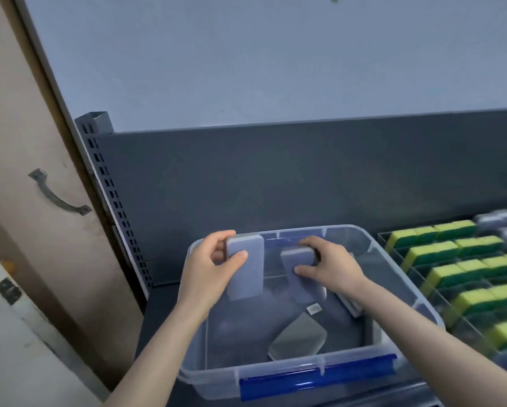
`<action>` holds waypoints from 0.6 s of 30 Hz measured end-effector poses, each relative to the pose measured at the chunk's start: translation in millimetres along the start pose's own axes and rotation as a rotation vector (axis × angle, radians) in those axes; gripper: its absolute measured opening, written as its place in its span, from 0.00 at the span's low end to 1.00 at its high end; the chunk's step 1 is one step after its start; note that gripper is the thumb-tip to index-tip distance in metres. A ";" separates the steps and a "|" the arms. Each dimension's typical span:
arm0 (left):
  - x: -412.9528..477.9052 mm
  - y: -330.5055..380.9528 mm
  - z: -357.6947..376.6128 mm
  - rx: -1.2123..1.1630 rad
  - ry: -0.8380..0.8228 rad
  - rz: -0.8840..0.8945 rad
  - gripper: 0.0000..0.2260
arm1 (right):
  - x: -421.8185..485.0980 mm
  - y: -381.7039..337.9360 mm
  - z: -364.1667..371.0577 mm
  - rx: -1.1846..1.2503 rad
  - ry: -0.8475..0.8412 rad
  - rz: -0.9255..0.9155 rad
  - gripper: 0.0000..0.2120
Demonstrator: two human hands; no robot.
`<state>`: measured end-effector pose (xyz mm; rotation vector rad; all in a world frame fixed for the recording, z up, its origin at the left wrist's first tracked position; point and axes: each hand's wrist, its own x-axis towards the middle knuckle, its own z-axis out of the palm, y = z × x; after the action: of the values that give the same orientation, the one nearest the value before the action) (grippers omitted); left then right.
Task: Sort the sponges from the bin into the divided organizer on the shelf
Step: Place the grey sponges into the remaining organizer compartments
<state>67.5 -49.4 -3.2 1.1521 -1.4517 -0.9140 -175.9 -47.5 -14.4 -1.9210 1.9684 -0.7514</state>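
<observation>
"Where are the sponges?"

"The person's left hand (214,259) grips one grey sponge (244,268) upright over the clear bin (217,377), fingers (227,234) curled round it. The right hand (328,265) grips a second grey sponge (300,274) just beside it."

"And the rest?"

"A third sponge (297,340) lies on the bin's floor. The organizer (416,277), right of the bin on the shelf (161,306), holds rows of yellow-green sponges (440,254)."

No writing can be read. A small white sticker (314,309) sits in the clear bin (275,368) at 5 o'clock; it is too blurred.
</observation>
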 end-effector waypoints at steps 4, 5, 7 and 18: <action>-0.8 10.7 23.2 -0.066 -0.036 0.054 0.17 | -26.6 4.2 -22.7 0.164 0.196 0.082 0.21; -0.6 14.1 29.8 -0.079 -0.038 0.071 0.17 | -33.0 5.9 -27.3 0.196 0.243 0.096 0.21; -0.9 20.6 43.1 -0.107 -0.054 0.096 0.18 | -46.5 10.5 -36.8 0.266 0.330 0.117 0.20; -21.2 59.2 131.0 -0.195 -0.108 0.172 0.19 | -117.1 57.6 -106.6 0.361 0.663 0.228 0.16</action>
<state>-71.9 -18.1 23.2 0.8325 -1.4863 -0.9849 -274.0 83.9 24.0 -1.3016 2.1373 -1.6965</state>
